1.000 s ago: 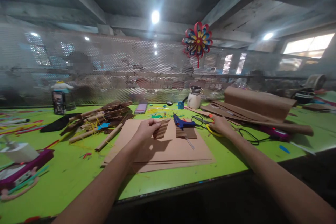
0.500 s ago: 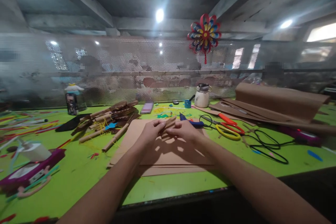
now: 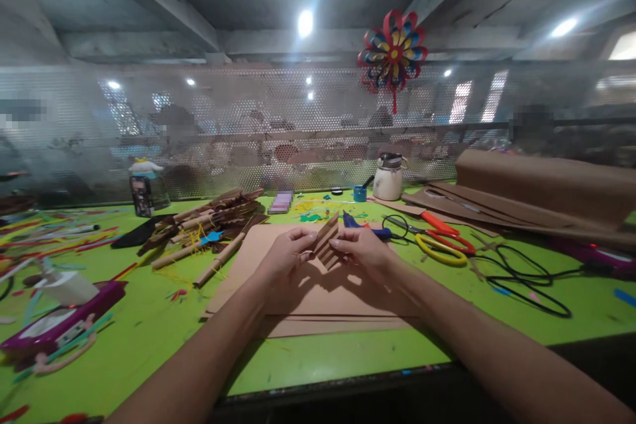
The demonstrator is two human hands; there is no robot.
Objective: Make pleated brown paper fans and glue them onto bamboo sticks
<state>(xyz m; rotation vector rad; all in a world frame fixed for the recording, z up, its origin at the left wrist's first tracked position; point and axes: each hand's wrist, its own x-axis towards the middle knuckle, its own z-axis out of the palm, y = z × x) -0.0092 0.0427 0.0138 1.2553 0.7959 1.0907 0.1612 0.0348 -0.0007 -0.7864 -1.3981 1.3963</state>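
A small piece of pleated brown paper [image 3: 328, 244] is held up between my two hands, its folds running as slanting stripes. My left hand [image 3: 285, 255] pinches its left edge between thumb and fingers. On the opposite edge, my right hand [image 3: 366, 250] grips it the same way. Below both hands lies a stack of flat brown paper sheets [image 3: 318, 301], with the hands' shadows on it. Just behind my right hand is a dark blue glue gun [image 3: 370, 228], partly hidden by that hand.
Scissors with red and yellow handles [image 3: 442, 248] and a black cord [image 3: 527, 271] lie to the right. Rolled brown paper sticks [image 3: 203, 228] are piled at left, near a purple power strip [image 3: 64, 324]. A white jug [image 3: 388, 179] and large brown paper [image 3: 546, 192] stand farther back.
The pleated paper has been turned and spread, showing more of its striped folds. My hands have moved slightly apart, and the view has shifted a little.
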